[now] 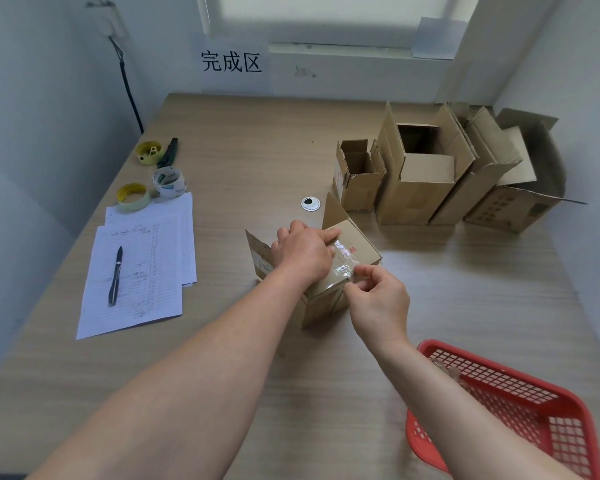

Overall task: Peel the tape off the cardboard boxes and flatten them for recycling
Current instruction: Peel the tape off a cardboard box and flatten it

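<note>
A small cardboard box [359, 245] lies on its side in the middle of the wooden table, its flaps open at the far and left ends. My left hand [303, 252] presses down on its top, fingers pointing right. A strip of clear tape [343, 261] runs across the top and is partly lifted at the near edge. My right hand [378, 299] pinches that loose end at the box's near corner. Several more open boxes stand at the back right: a small one [357, 178], a tall one [420, 178] and a large one lying over [513, 202].
A red plastic basket [510, 407] holding crumpled tape sits at the near right. Lined papers [142, 268] with a pen [115, 275] lie at the left, with tape rolls [168, 181] and a cutter [168, 152] behind them. A paper sign [231, 62] hangs on the back wall.
</note>
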Demonstrator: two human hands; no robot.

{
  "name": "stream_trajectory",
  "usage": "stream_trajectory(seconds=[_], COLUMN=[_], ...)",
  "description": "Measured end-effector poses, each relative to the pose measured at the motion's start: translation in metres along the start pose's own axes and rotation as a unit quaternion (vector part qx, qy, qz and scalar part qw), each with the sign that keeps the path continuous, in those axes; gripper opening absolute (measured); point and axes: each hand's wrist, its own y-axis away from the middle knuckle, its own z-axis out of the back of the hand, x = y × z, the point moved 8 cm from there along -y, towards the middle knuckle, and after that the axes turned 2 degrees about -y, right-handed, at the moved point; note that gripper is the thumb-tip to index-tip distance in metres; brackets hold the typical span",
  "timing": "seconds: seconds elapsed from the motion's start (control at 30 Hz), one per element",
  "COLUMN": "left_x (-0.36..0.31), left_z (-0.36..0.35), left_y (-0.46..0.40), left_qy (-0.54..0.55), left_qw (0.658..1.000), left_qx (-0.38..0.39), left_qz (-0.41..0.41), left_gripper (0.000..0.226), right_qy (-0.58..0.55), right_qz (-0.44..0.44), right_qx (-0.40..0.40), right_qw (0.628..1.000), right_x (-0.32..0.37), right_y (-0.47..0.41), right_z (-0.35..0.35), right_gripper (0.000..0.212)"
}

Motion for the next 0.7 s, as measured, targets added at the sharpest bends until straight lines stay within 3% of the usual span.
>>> stream_trajectory(seconds=[0.2,0.33,0.43,0.57,0.7], left_x=[0.008,0.017,0.026,0.028,0.026], left_z=[0.002,0.003,0.007,0.006,0.007], left_y=[-0.010,-0.013,-0.009,-0.004,-0.001], left_qy=[0.009,0.048,0.022,-0.009,-0.033], left_qw=[0.999,0.991,0.992,0.986,0.984], left_qx=[0.038,0.087,0.029,-0.043,-0.067], left_qz=[-0.031,-0.087,-0.121,-0.161,-0.163], left_gripper=[0.040,0.044,0.041,0.039,0.038], right_qy=[0.052,0.042,-0.009,-0.024,0.089], right_qz=[0.044,0.016,0.011,0.031,0.109], right_qx=[0.067,0.112,0.155,0.155,0.119], right_qw=[0.995,0.993,0.988,0.987,0.983], right_x=[0.010,0.007,0.009,0.008,0.012], right_y=[-0.019,-0.041,-0.042,-0.038,-0.029], right_z=[0.000,0.002,-0.004,-0.005,-0.002], right_gripper=[0.018,0.020,0.016,0.010,0.003])
